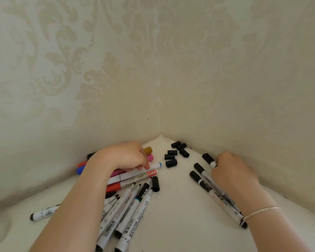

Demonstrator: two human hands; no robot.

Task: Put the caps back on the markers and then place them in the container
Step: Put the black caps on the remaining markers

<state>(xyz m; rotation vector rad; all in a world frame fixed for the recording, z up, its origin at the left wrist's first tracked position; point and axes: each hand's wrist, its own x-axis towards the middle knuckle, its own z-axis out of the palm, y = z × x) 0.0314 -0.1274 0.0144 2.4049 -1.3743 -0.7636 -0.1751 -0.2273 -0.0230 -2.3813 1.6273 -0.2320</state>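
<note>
At the far lower left of the frame a lone capped marker (44,213) lay by itself on the white table (171,215), well apart from the rest. Right of it, my left hand (124,157) rested on the pile of coloured markers (135,174) at centre left, fingertips (145,166) pressing a white barrel with a blue tip; the hand was curled over the pile but I could not tell whether it had actually closed on one. Below that hand, a fan of uncapped markers (129,206) pointed their nibs toward the corner, with one loose black cap (155,183) just beside them. In the upper centre, a cluster of spare caps (175,154) sat near the wall corner. To the right, three capped markers (205,186) lay side by side, and my right hand (233,175) was over them, apparently grasping the farthest one near its cap, though the fingers were hidden. No container was in view. My judgement was that the step in hand was picking a bare marker and a cap: I would take one barrel from the fan, bring the nearest cap in line with the nib, and push straight until it seated, so as not to crush the tip.
</note>
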